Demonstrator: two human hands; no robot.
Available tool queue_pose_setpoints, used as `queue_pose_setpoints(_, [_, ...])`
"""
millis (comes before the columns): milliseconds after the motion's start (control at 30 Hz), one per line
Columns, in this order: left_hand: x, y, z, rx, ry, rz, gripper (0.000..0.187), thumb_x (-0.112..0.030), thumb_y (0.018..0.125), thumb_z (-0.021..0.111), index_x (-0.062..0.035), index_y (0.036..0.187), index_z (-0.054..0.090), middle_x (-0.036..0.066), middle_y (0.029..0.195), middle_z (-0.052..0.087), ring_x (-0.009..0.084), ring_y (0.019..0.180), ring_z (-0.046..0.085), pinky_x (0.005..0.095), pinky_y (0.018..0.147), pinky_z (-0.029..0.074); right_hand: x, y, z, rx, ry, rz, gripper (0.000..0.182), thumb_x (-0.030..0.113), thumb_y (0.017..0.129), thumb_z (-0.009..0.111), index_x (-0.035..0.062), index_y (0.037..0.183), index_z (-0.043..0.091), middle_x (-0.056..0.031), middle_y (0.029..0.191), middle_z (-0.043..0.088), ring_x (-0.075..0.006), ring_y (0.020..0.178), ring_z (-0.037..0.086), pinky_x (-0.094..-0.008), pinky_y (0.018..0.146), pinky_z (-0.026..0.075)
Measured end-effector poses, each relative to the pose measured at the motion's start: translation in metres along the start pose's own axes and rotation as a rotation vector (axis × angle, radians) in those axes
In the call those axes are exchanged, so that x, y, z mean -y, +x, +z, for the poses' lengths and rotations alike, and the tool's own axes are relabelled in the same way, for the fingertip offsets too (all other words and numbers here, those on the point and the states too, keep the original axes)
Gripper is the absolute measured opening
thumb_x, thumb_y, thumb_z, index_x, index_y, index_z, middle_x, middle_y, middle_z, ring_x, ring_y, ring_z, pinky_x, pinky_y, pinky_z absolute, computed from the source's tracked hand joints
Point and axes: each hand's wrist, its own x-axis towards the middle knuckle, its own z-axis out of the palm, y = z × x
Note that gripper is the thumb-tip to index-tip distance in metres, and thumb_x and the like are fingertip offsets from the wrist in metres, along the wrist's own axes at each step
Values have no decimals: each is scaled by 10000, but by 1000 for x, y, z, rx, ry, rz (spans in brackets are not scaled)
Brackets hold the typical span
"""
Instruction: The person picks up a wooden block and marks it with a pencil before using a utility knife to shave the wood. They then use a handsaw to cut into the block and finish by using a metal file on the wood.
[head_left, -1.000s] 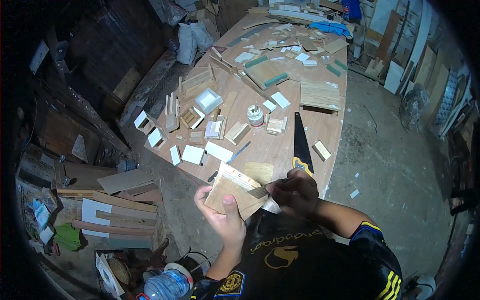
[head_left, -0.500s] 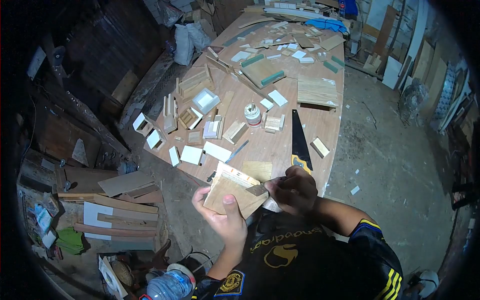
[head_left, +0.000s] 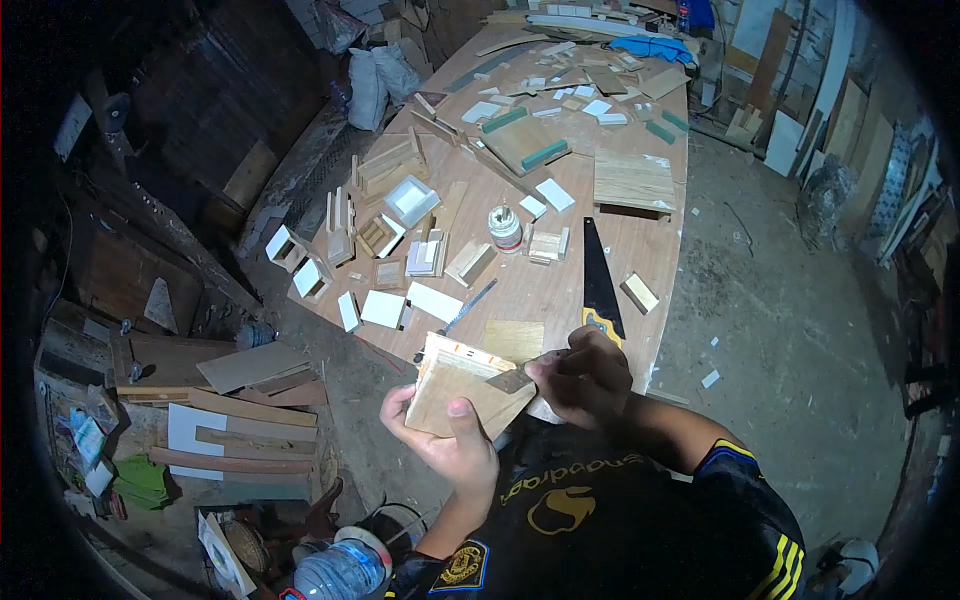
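Note:
My left hand [head_left: 448,440] holds a small wooden box-like piece [head_left: 465,393] by its lower left side, thumb lying on its flat face. The piece has a pale strip with orange marks along its upper edge. Pinched in my right hand [head_left: 588,378] is a thin flat blade [head_left: 511,379], its tip lying against the piece near the right end of that strip. Beneath and beyond the piece, a thin wooden square [head_left: 515,340] lies on the table [head_left: 560,290].
A handsaw [head_left: 600,275] lies right of centre beside a small wood block [head_left: 640,294]. An open glue jar [head_left: 505,230] stands mid-table. Small wooden boxes and white panels [head_left: 383,309] fill the left side. Scraps cover the far end. A water bottle [head_left: 340,572] is at the bottom left.
The blade and my right hand have moved slightly left along the piece's upper edge. The piece has shifted and tilted a little in my left hand.

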Motion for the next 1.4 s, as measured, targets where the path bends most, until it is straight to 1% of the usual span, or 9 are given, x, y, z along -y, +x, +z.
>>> queue_pose_setpoints(100, [-2,2,1,5,-77,-75,511,-341,923,580,-76,1245,285,114,1060,457,177,953,512,320,820,457,2,7,-1,43,-24,-8,230,-89,666,744,70,789,632,-14,702,508,-142,549,459,-285,435,344])
queue_pose_setpoints(367, [16,1,-6,-5,-86,-135,504,-356,951,513,-70,1280,258,126,992,525,156,689,582,240,452,471,1,16,-5,135,11,40,226,-35,650,754,85,811,650,-27,805,597,-143,566,474,-277,483,337])
queue_pose_setpoints(400, [14,1,-5,-7,-85,-135,504,-356,951,513,-70,1280,258,126,992,525,156,689,582,240,452,471,1,15,-6,136,13,40,226,-35,650,754,85,811,650,-27,805,597,-143,566,474,-277,483,337])
queue_pose_setpoints(467, [4,1,-4,13,-118,-232,462,-320,937,555,-52,1213,301,97,1020,471,147,917,514,283,802,452,-1,10,-8,149,-22,-22,358,40,712,746,96,1050,641,13,818,578,-121,634,507,-280,536,375])
queue_pose_setpoints(500, [-2,2,0,15,-118,-233,462,-320,937,555,-52,1213,301,97,1020,471,147,917,514,283,802,452,-1,10,-8,149,-23,-20,358,40,712,746,96,1050,641,13,818,578,-121,634,507,-280,536,375])
queue_pose_setpoints(667, [-20,6,5,78,-345,-464,406,-312,960,503,-100,1235,292,123,938,523,162,620,566,255,390,443,-5,14,-11,210,-30,-58,330,67,729,733,128,1042,647,28,819,568,-106,666,504,-262,558,377])
queue_pose_setpoints(900, [-21,10,4,63,-608,-708,354,-336,989,419,-99,1239,339,118,947,545,158,585,561,232,356,414,-8,22,-7,167,-19,-110,267,13,673,742,114,903,652,16,758,546,-116,577,470,-255,467,305])
queue_pose_setpoints(967, [-18,9,3,47,-757,-892,372,-392,992,391,-62,1113,512,77,832,605,113,561,530,204,338,344,-10,21,-6,150,-7,-115,245,18,677,745,112,883,651,16,749,547,-114,575,470,-255,470,307])
queue_pose_setpoints(1400, [13,5,4,113,-799,-1093,370,-385,985,412,-49,1058,550,62,755,591,98,524,492,192,323,332,-33,-11,-19,293,-131,-104,245,97,728,711,139,963,653,15,750,491,-145,614,493,-291,510,359])
